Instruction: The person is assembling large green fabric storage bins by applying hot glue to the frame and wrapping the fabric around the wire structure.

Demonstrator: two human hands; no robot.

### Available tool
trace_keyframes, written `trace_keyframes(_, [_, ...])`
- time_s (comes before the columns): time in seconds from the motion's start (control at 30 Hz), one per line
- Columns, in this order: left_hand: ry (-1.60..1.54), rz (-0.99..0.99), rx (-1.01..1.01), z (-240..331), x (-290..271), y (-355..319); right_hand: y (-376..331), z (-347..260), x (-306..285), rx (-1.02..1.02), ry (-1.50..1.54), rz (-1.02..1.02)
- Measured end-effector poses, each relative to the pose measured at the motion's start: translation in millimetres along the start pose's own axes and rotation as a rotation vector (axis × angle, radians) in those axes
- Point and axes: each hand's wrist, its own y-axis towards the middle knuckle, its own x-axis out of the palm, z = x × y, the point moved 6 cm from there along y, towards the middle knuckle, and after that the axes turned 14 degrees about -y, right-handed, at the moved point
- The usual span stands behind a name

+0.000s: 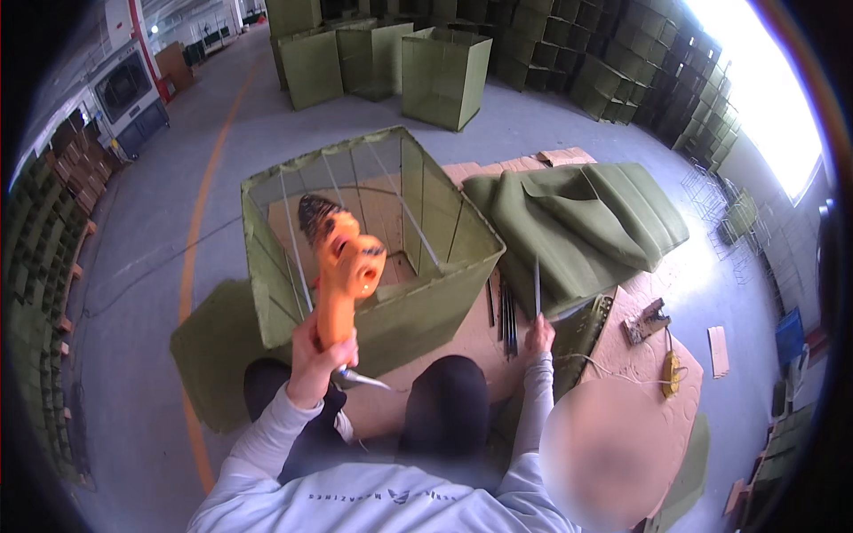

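The person sits on the floor (151, 266) with both knees raised, facing an open-topped olive-green fabric box (373, 258) that stands upright just beyond the knees. Thin pale rods run up the box's inner walls.

The left hand (322, 351) is closed in a full fist around the handle of an orange glue gun (342, 266). The gun is raised between the camera and the box, its body pointing up and away, with a metal tip or stand showing below the fist. The grip on the handle is pressed tight.

The right hand (538, 336) is held to the right of the box, fingers pinched around the lower end of a thin metal rod (537, 284), which stands nearly upright. A bundle of dark rods (506, 315) lies on the cardboard sheet (640, 364) just beside that hand.

Folded green fabric (577, 222) is piled to the right of the box. A yellow power strip (672, 373) lies on the cardboard, well apart from the hands. More green boxes (440, 75) stand farther back.
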Motion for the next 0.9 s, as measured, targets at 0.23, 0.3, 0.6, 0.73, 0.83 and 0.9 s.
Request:
trace_keyframes(0.23, [0.109, 0.022, 0.001, 8.5, 2.7, -1.8, -278.2, -256.0, 57.1, -0.691, -0.428, -0.008])
trace_keyframes(0.3, [0.148, 0.016, 0.031, 12.3, 0.2, -5.5, -310.1, -269.8, 71.6, -0.773, -0.558, -0.105])
trace_keyframes(0.6, [0.214, -0.006, 0.119, 19.1, -10.3, -9.7, -318.7, -250.0, 90.4, -0.693, -0.618, -0.197])
trace_keyframes(0.73, [0.594, 0.028, 0.339, 40.6, -14.8, -10.9, -324.2, -260.1, 88.9, -0.546, -0.681, -0.261])
trace_keyframes(0.83, [0.712, 0.021, 0.417, 45.8, -12.1, -14.2, -327.9, -273.1, 84.9, -0.453, -0.688, -0.352])
trace_keyframes(0.9, [0.614, -0.056, 0.293, 37.9, -10.1, -10.9, -319.3, -260.0, 90.1, -0.26, -0.308, -0.608])
